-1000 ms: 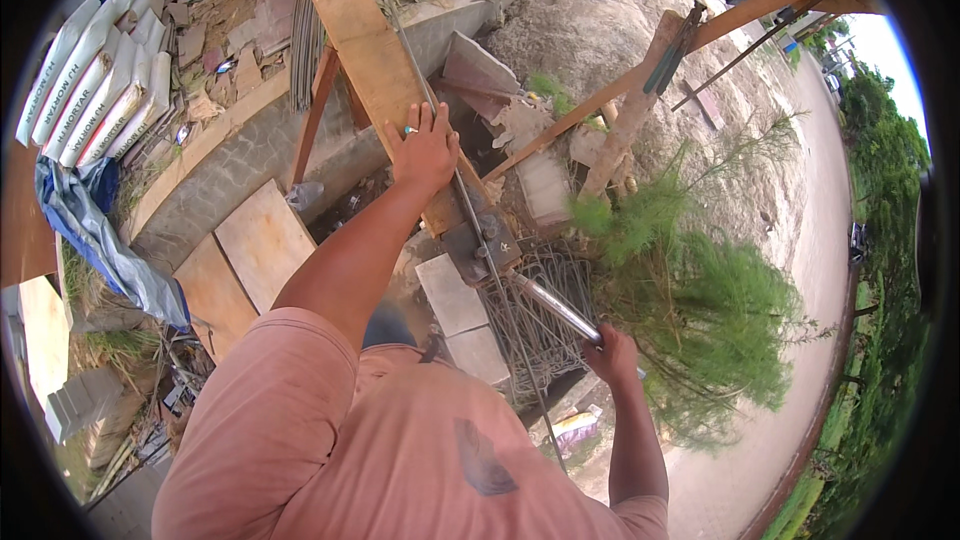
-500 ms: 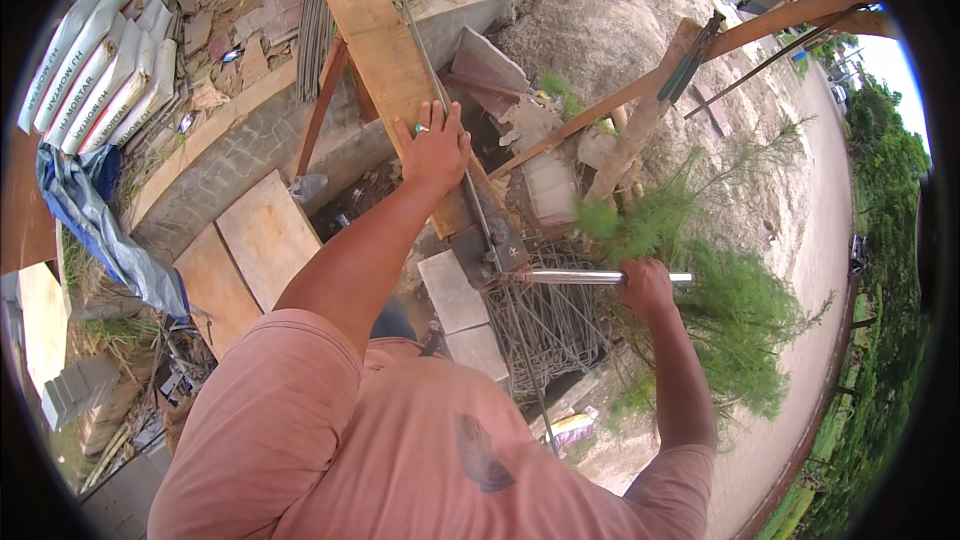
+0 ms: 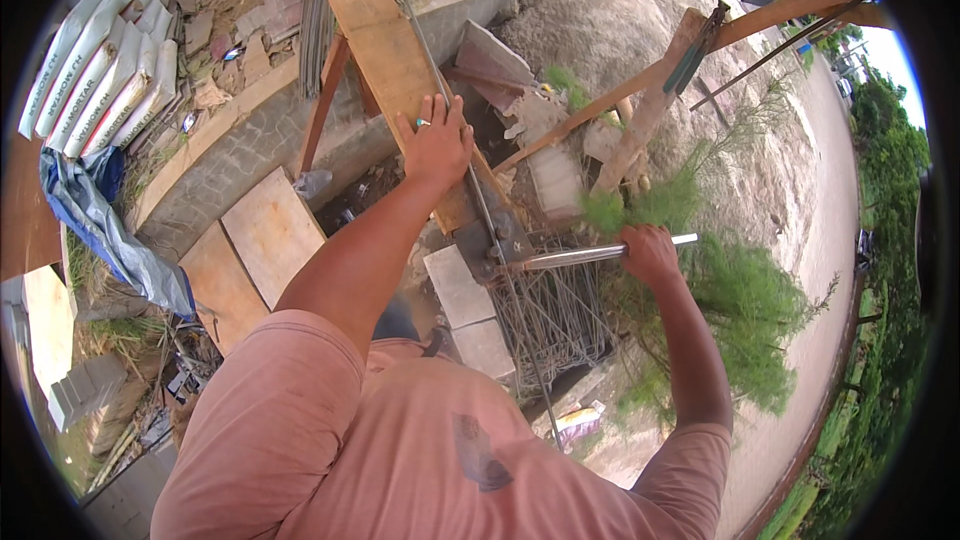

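Observation:
My left hand [image 3: 438, 147] rests palm down on a wooden plank [image 3: 362, 8], its fingers stretched out across a thin steel rod [image 3: 420, 38] and a ring on one finger. The rod runs along the plank, over a dark metal bending plate [image 3: 513, 239] at the near end, and down toward my body. My right hand [image 3: 650, 254] is wrapped around a silver pipe handle [image 3: 575, 257], which reaches rightward from the plate. Where the pipe meets the rod is too small to make out clearly.
Below the plate lies a heap of bent steel rods [image 3: 555, 315] beside grey blocks [image 3: 462, 290]. A leafy bush [image 3: 730, 330] stands close to my right arm. Wooden braces [image 3: 590, 125] cross ahead. Filled sacks [image 3: 105, 65] are stacked far left, above a blue tarp [image 3: 110, 235].
My right hand has pushed the pipe's outer end forward, away from my body, so the pipe now slants upward to the right. My left hand stays in place on the rod and plank.

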{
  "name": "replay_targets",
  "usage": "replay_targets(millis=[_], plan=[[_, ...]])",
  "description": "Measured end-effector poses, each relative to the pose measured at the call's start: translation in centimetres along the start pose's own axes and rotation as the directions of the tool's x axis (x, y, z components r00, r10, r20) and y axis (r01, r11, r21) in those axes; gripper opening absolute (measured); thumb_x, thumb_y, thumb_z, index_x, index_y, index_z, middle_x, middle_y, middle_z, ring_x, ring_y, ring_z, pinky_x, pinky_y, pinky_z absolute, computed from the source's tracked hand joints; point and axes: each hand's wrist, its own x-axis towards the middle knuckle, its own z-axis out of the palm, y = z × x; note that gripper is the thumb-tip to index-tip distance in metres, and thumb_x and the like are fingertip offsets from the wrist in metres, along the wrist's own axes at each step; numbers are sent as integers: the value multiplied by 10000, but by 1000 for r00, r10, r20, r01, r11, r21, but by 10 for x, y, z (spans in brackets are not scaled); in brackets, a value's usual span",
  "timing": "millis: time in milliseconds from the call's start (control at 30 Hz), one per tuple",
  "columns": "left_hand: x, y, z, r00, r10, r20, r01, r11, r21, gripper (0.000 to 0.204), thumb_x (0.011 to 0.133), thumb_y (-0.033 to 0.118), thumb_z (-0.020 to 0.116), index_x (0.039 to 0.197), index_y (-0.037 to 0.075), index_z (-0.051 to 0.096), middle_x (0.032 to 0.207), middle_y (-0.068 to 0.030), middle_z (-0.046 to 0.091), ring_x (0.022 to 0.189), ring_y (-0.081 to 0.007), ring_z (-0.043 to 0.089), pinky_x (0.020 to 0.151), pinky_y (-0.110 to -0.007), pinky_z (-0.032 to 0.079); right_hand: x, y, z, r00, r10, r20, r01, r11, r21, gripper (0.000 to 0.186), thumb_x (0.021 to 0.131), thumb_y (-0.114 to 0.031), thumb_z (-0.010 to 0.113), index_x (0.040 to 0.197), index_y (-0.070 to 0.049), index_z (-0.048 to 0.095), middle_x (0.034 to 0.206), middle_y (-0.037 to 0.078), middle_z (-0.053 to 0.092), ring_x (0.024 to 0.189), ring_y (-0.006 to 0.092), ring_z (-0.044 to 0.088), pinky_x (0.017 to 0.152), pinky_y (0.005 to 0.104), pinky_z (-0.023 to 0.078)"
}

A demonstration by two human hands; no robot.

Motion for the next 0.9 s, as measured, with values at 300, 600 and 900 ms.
replay_targets(millis=[300, 600, 900], plan=[[2, -1, -3, 998, -23, 56, 21, 999, 27, 568, 988, 384, 380, 1492, 136, 292, 1535, -112, 298, 1448, -241, 210, 1130, -602, 119, -13, 4, 11, 999, 20, 29, -21, 999, 42, 120, 711, -129, 634, 828, -107, 647, 789, 125, 638, 842, 329, 621, 779, 457, 452], [2, 1, -4, 995, -38, 89, 38, 999, 6, 572, 982, 390, 379, 1493, 147, 292, 1543, -100, 302, 1453, -254, 205, 1140, -605, 110, -45, 43, 25, 983, 157, -95, -153, 987, 47, 101, 692, -150, 636, 739, -75, 587, 775, 125, 611, 859, 328, 589, 796, 446, 438], [12, -35, 13, 975, -117, -191, 54, 951, -306, 633, 955, 377, 480, 1479, 77, 289, 1530, -154, 301, 1423, -315, 252, 1142, -550, 160, -46, 31, 35, 877, 327, -352, -329, 943, 57, 145, 661, -207, 684, 750, -93, 670, 799, 110, 637, 898, 301, 585, 875, 402, 409]])
